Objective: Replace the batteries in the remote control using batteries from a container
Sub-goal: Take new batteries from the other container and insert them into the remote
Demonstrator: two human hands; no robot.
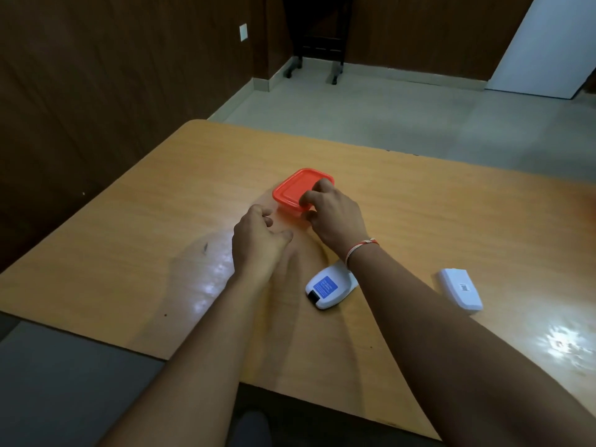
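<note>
A small container with an orange-red lid [295, 188] sits on the wooden table [419, 201], lid on. My right hand [333, 216] grips its near right corner, fingers on the lid's edge and thumb below. Just left of the container hovers my left hand [259, 235], fingers loosely curled, holding nothing that I can see. The white remote control [327, 290] lies face down near me, partly under my right forearm, showing a blue label and a dark opening at its end. Its white battery cover [460, 291] lies apart to the right.
The table's near edge [96, 333] runs across the lower left, with grey floor beyond. Brown wall panels stand to the left. A dark wheeled stand [317, 43] is on the floor behind the table.
</note>
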